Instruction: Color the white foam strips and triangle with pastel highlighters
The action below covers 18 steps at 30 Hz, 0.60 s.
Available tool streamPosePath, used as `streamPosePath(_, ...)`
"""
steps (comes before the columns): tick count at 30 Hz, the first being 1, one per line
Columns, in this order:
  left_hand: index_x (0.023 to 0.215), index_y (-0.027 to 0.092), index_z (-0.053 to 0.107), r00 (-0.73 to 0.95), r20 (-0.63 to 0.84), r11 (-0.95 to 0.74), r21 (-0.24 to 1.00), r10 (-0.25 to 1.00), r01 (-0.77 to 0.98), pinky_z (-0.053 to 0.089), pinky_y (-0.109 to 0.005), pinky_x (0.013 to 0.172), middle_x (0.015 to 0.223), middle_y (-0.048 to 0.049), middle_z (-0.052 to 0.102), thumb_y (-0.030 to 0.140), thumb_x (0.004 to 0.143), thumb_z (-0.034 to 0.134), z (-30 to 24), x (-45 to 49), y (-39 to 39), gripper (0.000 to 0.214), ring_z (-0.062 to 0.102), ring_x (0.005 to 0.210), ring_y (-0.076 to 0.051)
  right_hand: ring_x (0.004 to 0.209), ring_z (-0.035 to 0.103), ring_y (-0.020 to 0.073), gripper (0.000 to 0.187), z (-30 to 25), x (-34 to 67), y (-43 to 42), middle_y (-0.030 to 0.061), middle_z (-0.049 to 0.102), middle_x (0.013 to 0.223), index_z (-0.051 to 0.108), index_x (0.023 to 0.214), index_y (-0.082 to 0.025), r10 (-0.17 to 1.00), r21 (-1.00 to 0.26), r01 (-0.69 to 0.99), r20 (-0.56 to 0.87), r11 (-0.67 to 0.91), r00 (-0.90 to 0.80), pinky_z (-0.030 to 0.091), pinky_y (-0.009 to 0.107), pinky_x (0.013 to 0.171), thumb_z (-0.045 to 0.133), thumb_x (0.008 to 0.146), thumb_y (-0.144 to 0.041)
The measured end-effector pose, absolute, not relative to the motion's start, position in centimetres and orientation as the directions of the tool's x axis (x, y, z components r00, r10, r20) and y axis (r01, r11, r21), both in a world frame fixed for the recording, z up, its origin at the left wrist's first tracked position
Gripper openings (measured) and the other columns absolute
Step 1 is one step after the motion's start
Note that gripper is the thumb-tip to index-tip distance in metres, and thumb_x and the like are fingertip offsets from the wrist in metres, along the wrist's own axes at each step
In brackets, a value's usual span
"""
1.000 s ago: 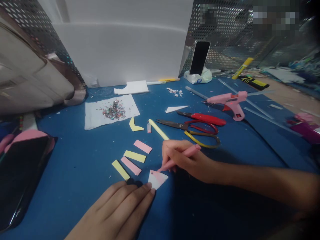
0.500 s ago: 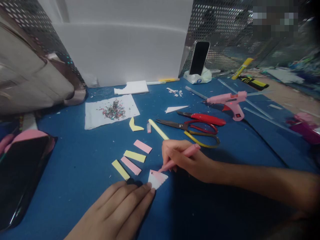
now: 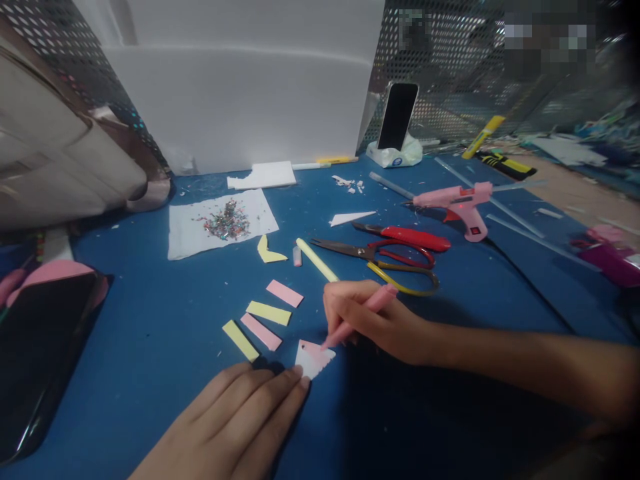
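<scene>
My right hand [image 3: 370, 317] is closed round a pink marker [image 3: 357, 317], its tip on the upper right of a small white triangular piece [image 3: 313, 363] with one ragged edge. Pink colour covers the upper part of that piece, where a small dark spot shows. Fingers stretched out, my left hand [image 3: 235, 413] lies on the table with its fingertips on the piece's lower left edge. Just beyond it lie two pink strips [image 3: 261, 331] and two yellow strips [image 3: 269, 313]. A pale yellow marker [image 3: 317, 260] extends from behind my right hand, beside a small pink cap [image 3: 297, 256].
Scissors [image 3: 367, 251], a red-handled knife [image 3: 415, 237] and a pink glue gun [image 3: 463, 203] lie to the right on the blue table. Glitter scraps cover a white sheet [image 3: 183, 230]. A phone [image 3: 45, 353] is at left; another phone [image 3: 399, 117] stands at the back.
The marker tip has shifted slightly right across the white piece, and its back end has dipped a little left. My left hand stays on the piece.
</scene>
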<state>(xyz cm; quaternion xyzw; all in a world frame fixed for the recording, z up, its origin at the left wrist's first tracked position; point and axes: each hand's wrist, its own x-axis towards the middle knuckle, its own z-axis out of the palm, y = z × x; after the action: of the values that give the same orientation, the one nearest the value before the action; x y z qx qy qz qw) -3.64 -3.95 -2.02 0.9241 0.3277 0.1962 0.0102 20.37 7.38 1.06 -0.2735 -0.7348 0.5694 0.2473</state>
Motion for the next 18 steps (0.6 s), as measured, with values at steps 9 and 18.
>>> streamPosePath(9, 0.136, 0.013, 0.052, 0.702, 0.366, -0.781, 0.136, 0.611, 0.609, 0.030, -0.038, 0.103, 0.128, -0.0059, 0.060, 0.023, 0.102, 0.040, -1.90, -3.55, -3.83, 0.038, 0.052, 0.110, -0.022, 0.062, 0.050, 0.0086, 0.049, 0.81, 20.40, 7.37, 0.0005, 0.053, 0.068, 0.061, 0.068, -0.012, 0.683, -0.976, 0.110, 0.050, 0.190, -0.729, 0.039, 0.023, 0.056, 0.044, 0.100, -0.045)
streamPosePath(18, 0.137, 0.012, 0.051, 0.708, 0.359, -0.785, 0.132, 0.607, 0.606, 0.031, -0.038, 0.103, 0.127, -0.0064, 0.061, 0.026, 0.103, 0.038, -2.01, -3.56, -3.80, 0.038, 0.052, 0.110, -0.022, 0.064, 0.054, 0.0084, 0.044, 0.76, 20.48, 7.36, 0.0010, 0.056, 0.071, 0.062, 0.072, -0.011, 0.671, -0.982, 0.092, 0.042, 0.163, -0.740, 0.041, 0.021, 0.057, 0.048, 0.099, -0.044)
